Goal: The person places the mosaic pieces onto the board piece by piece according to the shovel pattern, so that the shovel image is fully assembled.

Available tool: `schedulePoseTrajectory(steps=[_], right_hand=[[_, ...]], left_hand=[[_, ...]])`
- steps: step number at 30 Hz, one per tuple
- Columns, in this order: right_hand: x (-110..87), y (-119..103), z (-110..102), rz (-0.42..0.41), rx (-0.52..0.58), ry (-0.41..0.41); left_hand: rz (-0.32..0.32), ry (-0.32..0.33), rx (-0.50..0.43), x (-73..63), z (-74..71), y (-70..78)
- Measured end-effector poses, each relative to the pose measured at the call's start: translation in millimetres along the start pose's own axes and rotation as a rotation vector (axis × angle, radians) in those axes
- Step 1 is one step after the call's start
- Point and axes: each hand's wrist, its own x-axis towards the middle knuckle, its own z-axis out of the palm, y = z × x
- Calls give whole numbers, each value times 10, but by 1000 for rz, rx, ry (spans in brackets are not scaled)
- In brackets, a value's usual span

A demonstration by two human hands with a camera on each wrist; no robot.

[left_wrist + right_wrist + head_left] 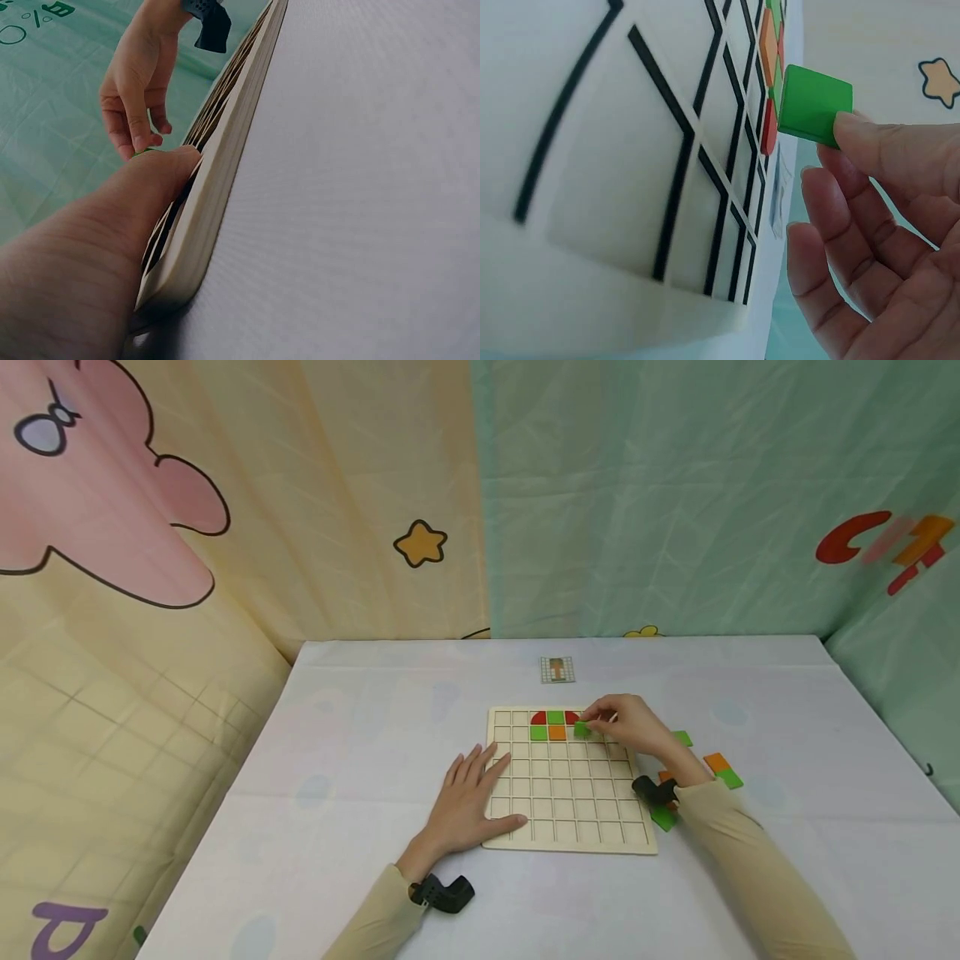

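A pale wooden grid board (572, 785) lies flat on the table. In its top rows sit red quarter-round tiles (538, 718), green square tiles (538, 733) and an orange square tile (557, 732). My right hand (628, 723) pinches a green square tile (815, 103) between thumb and fingers, just above the board's upper right part. In the right wrist view this tile is held clear of the grid surface. My left hand (465, 802) rests with spread fingers on the board's left edge; its thumb (161, 169) lies over the rim in the left wrist view.
Several loose green and orange tiles (718, 762) lie right of the board, some partly hidden by the right wrist. A small pattern card (557, 670) lies beyond the board's top edge. Fabric curtains (637, 510) hang behind the white-covered table (360, 735).
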Motion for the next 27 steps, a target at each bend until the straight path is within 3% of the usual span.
schedulePoseTrajectory(steps=[27], right_hand=[[154,-18,102,65,-100,-32]], left_hand=[[-13,-18,12,16,-1,-9]])
